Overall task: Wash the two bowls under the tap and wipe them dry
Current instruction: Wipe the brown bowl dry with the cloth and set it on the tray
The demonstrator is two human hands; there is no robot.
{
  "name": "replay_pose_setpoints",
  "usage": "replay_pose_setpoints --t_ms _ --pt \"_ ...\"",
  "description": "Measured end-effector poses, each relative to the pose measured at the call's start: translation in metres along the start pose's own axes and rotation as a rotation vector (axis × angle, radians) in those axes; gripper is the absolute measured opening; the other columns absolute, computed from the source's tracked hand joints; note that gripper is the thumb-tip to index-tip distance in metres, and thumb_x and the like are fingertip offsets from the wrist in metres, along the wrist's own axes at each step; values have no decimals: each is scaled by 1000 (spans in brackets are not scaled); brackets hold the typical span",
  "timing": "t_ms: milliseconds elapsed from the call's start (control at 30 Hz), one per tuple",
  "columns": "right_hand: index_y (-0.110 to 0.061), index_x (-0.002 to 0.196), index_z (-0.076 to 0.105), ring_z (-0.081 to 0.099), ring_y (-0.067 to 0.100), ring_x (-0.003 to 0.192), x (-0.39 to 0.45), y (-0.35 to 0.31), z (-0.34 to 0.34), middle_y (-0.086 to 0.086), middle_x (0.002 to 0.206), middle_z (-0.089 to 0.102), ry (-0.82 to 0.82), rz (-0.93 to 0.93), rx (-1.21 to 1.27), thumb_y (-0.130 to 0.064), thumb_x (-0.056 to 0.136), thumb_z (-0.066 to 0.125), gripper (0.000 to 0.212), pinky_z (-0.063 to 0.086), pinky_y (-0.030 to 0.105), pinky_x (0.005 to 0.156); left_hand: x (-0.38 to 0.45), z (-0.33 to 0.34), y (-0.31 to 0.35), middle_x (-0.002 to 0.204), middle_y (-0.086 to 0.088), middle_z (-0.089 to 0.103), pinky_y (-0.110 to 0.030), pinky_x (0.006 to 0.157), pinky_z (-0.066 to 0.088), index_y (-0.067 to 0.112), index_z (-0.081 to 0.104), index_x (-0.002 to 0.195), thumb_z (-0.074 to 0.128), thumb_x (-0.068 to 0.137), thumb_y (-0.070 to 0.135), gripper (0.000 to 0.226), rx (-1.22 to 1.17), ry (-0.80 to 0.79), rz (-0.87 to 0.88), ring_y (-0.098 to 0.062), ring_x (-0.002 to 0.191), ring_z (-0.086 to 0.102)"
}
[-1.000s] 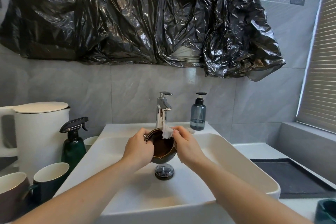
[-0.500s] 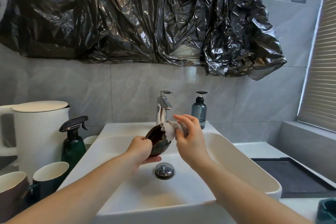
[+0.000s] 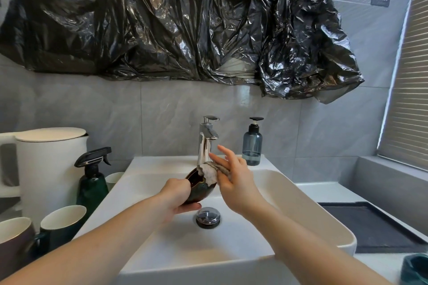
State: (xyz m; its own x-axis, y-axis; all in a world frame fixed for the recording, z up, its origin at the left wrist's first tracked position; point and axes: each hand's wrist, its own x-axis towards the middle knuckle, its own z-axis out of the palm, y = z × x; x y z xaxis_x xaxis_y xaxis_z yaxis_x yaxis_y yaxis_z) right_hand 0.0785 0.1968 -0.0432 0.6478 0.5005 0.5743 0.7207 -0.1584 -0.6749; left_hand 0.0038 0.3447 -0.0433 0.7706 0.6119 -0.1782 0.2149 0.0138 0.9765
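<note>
Head view: bowl (image 3: 199, 190) is held by left hand (image 3: 177, 195); cloth (image 3: 209, 174) is pressed on by right hand (image 3: 234, 177), fingers straight. Drying; next, rim should be rubbed.

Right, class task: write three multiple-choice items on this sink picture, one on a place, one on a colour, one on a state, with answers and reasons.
1. Where is the soap bottle?
A. right of the tap
B. in the basin
C. on the dark mat

2. What colour is the kettle?
A. red
B. white
C. black

3. How does the left hand hold the bowl?
A. flat, mouth up
B. tipped on its side
C. upside down on the drain

Answers: A, it stands on the ledge beside the tap; B, body and lid are white; B, its mouth faces the cloth under the right hand.
</note>
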Motion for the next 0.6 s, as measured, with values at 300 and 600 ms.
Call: replay_pose_setpoints --t_ms 300,600 --pt "-32 112 65 66 4 93 0 -4 -5 -12 111 65 290 63 212 -15 87 81 34 58 23 77 -3 -2 7 97 -11 66 -23 44 56 5 64 125 42 105 8 30 -128 2 23 -26 67 67" --pt "-25 108 81 70 -5 100 -2 -5 -10 -16 101 79 188 77 289 -19 90 81 19 52 8 77 -11 -2 13 90 -15 67 -21 39 53 5 60 116 39 105 5 24 -291 -63 9 -24 67 62"
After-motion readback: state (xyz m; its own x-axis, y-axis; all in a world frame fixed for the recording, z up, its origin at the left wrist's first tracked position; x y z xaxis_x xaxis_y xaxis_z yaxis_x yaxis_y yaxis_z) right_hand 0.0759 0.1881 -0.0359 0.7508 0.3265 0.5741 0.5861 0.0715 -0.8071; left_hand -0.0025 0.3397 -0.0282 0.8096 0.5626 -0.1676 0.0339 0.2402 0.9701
